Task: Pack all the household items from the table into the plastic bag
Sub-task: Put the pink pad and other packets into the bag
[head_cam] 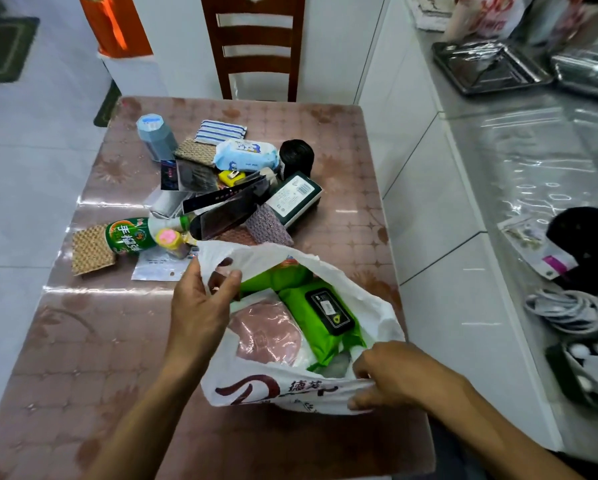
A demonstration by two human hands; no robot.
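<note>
Tabletop (83, 341): left hand (200, 306) and right hand (391, 372) each grip the plastic bag (377, 306) rim.

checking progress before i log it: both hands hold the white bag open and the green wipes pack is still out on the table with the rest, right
Not quite. The head view shows the green wipes pack already inside the white bag, not out on the table. The rest holds: the left hand pinches the bag's far edge and the right hand grips its near edge, holding it open.
</note>
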